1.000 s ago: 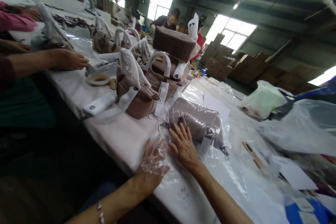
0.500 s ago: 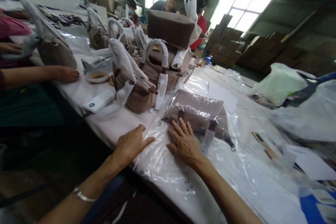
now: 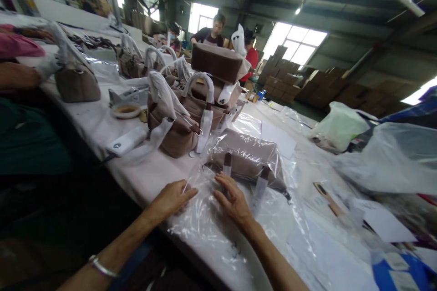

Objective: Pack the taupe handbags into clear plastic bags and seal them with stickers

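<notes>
A taupe handbag (image 3: 244,152) with dark brown handle tabs lies on its side inside a clear plastic bag (image 3: 218,232). The plastic's loose, wrinkled part spreads toward me over the table. My right hand (image 3: 235,202) rests on this film just in front of the handbag, fingers loosely bent and thumb apart. At the film's left edge is my left hand (image 3: 174,198), its thumb stretched out away from the fingers and the film touching its fingertips. Beyond it stands another taupe handbag (image 3: 179,138), its handles wrapped in white.
More wrapped handbags (image 3: 218,61) are stacked behind. A tape roll (image 3: 126,111) and a white device (image 3: 127,141) lie to the left, near a co-worker's arm (image 3: 18,76). On the right are a wooden-handled brush (image 3: 329,200), papers (image 3: 384,220) and plastic sacks (image 3: 382,159).
My right hand has drawn back from the handbag's handle tabs onto the loose film, its fingers more bent. My left hand has stayed near the film's edge. The view has tilted up.
</notes>
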The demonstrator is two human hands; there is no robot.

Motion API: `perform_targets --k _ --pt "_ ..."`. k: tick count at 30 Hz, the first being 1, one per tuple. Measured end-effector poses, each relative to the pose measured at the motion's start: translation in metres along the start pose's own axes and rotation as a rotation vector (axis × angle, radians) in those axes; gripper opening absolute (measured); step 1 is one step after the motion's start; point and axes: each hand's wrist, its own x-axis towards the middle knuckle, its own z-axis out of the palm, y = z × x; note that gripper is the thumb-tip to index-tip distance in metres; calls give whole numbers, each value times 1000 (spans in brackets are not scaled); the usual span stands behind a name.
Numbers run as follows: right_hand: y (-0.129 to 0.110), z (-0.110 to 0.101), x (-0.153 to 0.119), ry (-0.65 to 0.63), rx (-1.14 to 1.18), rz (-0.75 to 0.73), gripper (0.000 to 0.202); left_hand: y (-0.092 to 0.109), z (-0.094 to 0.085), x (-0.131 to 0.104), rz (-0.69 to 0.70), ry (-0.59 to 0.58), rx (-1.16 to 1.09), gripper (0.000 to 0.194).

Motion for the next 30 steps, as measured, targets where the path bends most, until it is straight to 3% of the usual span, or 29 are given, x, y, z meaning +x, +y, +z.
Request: perform_targets --k 2,3,7,9,12,18,24,28,30 --pt "-5 -2 -2 20 52 12 32 -2 0 -2 -9 -19 42 40" --pt "-7 -3 -3 18 72 17 32 -3 -1 -3 16 32 86 37" --pt "-11 -5 -5 1 106 47 29 7 -10 -10 165 436 377 35" --pt "-10 -4 -4 11 102 55 27 18 -8 -8 212 500 520 31" --pt "-10 -2 -2 16 68 37 26 32 -1 5 184 427 605 28" --pt "-25 -20 4 -2 -168 -34 26 29 0 32 137 347 356 21" --pt "-29 -48 23 -7 -371 -31 54 10 -16 30 -15 162 -252 27" --pt "-13 -33 7 -157 -413 -8 57 4 -16 24 -66 201 -385 37" --pt "-7 -19 -7 -229 -441 -13 59 5 -12 26 -41 241 -324 45"
